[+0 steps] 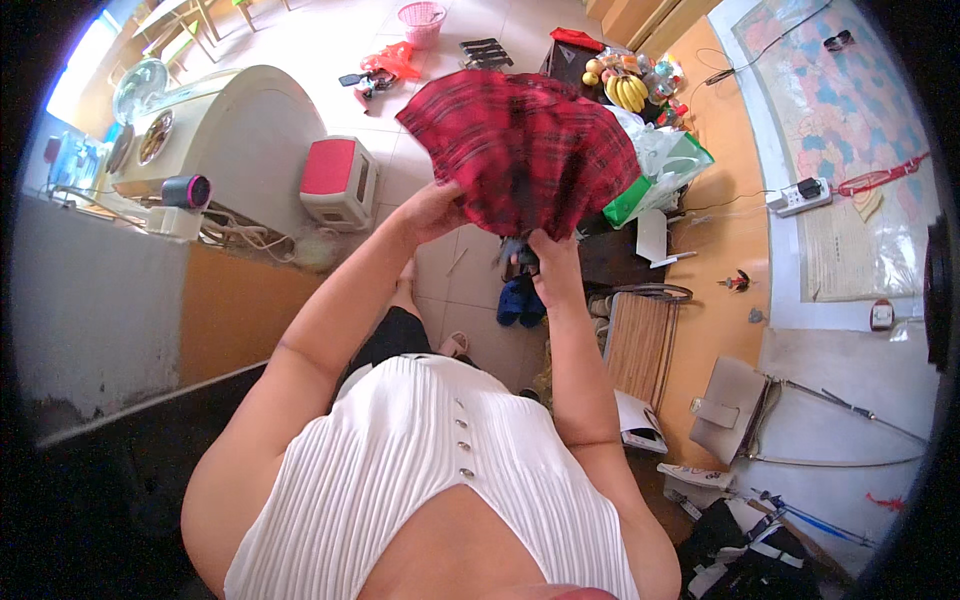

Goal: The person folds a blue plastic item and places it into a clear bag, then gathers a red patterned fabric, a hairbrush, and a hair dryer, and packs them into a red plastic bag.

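Observation:
A red-and-black plaid cloth item (525, 150) is fanned out in front of me at arm's length. Its folds draw together towards the lower edge, and I cannot tell whether it is a skirt or an umbrella. My left hand (439, 214) grips its lower left edge, the fingertips partly covered by the fabric. At the bottom of the cloth, my right hand (553, 262) pinches the gathered part. A small dark piece (517, 251), blurred, hangs by the right fingers. Below it, a pair of dark blue slippers (520, 301) rests on the tiled floor.
To the left are a stool with a red top (337, 184) and a white rounded appliance (247, 135). Bananas (627, 93) and plastic bags (660, 169) lie on a dark cabinet at right. A pink basket (421, 26) stands farther off; a beige bag (724, 409) hangs on the right wall.

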